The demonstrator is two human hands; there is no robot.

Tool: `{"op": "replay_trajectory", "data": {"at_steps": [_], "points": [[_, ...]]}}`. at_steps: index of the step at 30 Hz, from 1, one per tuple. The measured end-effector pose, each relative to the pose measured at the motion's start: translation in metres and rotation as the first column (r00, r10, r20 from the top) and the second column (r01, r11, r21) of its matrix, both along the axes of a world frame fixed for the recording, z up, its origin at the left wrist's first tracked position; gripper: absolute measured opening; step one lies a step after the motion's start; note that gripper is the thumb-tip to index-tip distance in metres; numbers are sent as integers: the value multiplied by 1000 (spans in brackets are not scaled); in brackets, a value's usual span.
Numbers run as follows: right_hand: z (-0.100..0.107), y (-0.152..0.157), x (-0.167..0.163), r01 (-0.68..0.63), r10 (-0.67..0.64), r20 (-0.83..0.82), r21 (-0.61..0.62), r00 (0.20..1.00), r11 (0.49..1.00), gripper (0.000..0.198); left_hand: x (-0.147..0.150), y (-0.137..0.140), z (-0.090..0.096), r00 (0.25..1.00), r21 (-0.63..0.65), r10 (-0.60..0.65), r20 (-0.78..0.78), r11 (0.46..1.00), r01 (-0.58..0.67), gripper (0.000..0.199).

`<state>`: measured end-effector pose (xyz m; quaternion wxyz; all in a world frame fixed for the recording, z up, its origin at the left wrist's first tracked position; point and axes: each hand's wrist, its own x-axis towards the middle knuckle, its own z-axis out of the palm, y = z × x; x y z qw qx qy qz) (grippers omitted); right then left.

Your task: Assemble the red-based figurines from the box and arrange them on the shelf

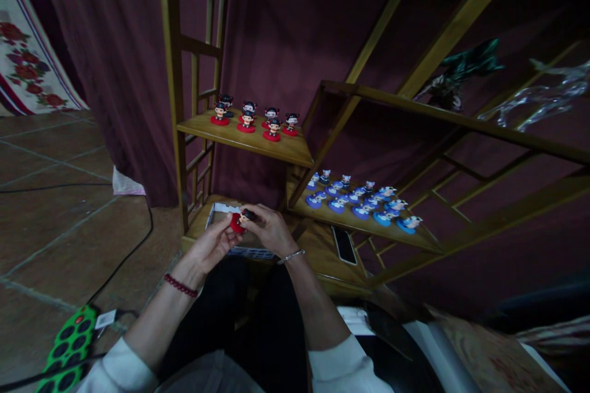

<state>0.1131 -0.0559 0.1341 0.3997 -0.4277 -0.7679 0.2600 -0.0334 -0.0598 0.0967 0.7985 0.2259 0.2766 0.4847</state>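
Between my hands is a small figurine (238,221) with dark hair and a round red base. My left hand (216,242) grips the red base from the left, while the fingers of my right hand (271,230) close on the figurine's head from the right. Below them an open cardboard box (219,209) lies on the bottom shelf, partly covered by my hands; its contents are mostly hidden. Up on the left shelf (295,146) stand several similar figurines (247,121) on red bases, in two rows.
Several figurines on blue and purple bases (361,209) fill the right shelf. A phone (344,245) lies on the lower board. Overhead at right are a clear glass ornament (530,101) and a dark green ornament (470,67). A green power strip (71,344) with cables lies on the tiled floor.
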Motion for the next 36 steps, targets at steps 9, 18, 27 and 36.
{"op": "replay_trajectory", "data": {"at_steps": [9,18,27,36], "points": [[7,1,5,-57,55,122,12,991,998,27,4,-5,1,1000,-47,6,21,999,-5,21],[11,3,9,-145,134,154,64,979,987,33,6,-8,-1,999,-55,20,46,998,-17,18],[17,1,9,-129,121,184,30,976,991,22,6,-12,3,998,-33,49,45,998,-48,16],[23,-3,11,-148,142,204,18,969,989,18,6,-16,4,1000,-3,14,13,1000,-14,18]]}}
